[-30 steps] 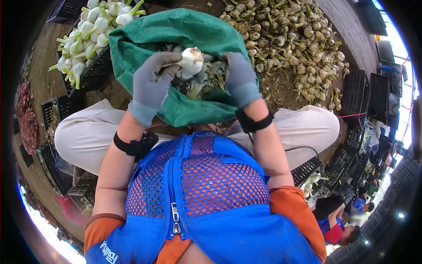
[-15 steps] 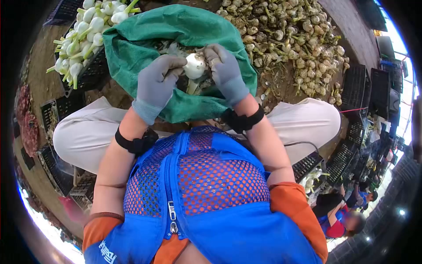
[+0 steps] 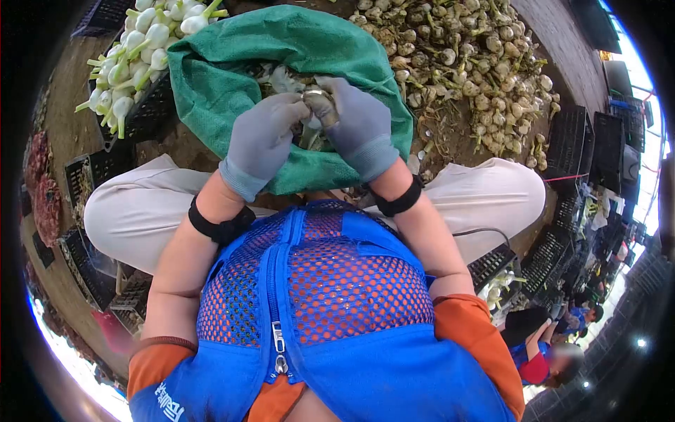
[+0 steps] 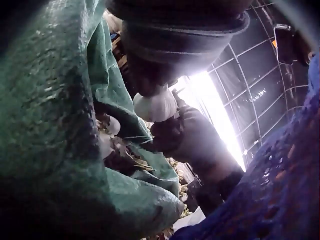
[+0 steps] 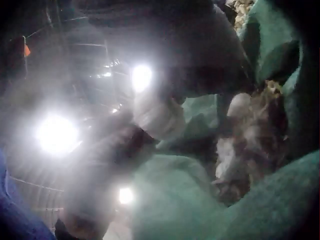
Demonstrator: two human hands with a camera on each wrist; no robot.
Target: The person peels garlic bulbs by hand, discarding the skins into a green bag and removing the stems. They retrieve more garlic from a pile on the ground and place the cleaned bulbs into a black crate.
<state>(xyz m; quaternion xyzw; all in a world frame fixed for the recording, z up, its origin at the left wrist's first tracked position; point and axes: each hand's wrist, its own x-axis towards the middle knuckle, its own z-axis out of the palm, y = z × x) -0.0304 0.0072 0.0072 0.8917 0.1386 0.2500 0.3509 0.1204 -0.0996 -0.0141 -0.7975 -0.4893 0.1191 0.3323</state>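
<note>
In the upper middle of the head view, a garlic bulb [image 4: 156, 106] sits between the left hand [image 3: 261, 141] and right hand [image 3: 362, 130], pinched by both.

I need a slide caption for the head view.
Gloved left hand and right hand hold a bulb over a green sack.
</note>
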